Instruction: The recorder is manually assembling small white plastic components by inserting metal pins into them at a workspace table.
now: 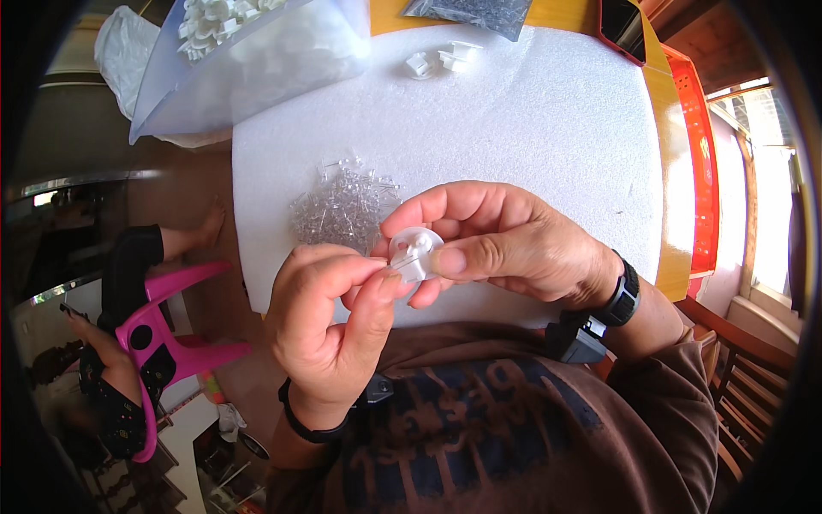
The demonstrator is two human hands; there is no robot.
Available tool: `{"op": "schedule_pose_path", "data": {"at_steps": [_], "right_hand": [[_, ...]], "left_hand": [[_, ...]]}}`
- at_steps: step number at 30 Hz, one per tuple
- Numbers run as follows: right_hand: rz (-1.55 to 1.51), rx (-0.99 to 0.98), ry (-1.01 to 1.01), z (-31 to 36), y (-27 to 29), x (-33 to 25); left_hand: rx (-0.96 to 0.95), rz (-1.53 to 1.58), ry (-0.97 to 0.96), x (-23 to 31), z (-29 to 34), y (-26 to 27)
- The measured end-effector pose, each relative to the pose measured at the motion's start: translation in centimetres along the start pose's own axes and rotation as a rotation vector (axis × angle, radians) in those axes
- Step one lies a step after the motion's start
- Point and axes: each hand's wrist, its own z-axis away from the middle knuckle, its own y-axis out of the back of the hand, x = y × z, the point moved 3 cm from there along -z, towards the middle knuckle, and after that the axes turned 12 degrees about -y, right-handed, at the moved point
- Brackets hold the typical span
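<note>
Between the thumb and fingers of my right hand [505, 244] is a small white plastic part with a clear round disc [414, 248], held above the near edge of the white foam sheet. My left hand [330, 313] is closed in a pinch against the disc's left side. A thin pin [402, 263] seems to run from those fingertips across the part; its end is hidden by the fingers. Just beyond my left hand lies a heap of small clear pieces with thin shafts [342, 206].
The white foam sheet [556, 111] covers most of the wooden table [561, 14]. Loose white plastic parts [459, 56], a translucent bin [257, 86], a bag of dark small pieces [479, 13] and a phone [622, 30] are at the far side. Left, a person sits by a pink chair [184, 355].
</note>
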Motion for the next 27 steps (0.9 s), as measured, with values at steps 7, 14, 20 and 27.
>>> {"op": "schedule_pose_path", "data": {"at_steps": [7,14,20,27], "right_hand": [[0.005,-0.063,0.023,0.0,0.2,0.1],[-0.005,-0.057,0.088,0.0,-0.2,0.0],[0.041,-0.096,0.092,0.1,0.1,0.0],[-0.018,-0.106,0.149,-0.1,-0.1,0.3]], "left_hand": [[-0.056,-0.129,-0.090,0.8,-0.3,0.4],[-0.072,-0.182,-0.169,1.5,-0.6,0.4],[-0.090,-0.199,-0.161,1.4,-0.3,0.3],[-0.105,-0.208,-0.161,1.7,-0.3,0.3]]}}
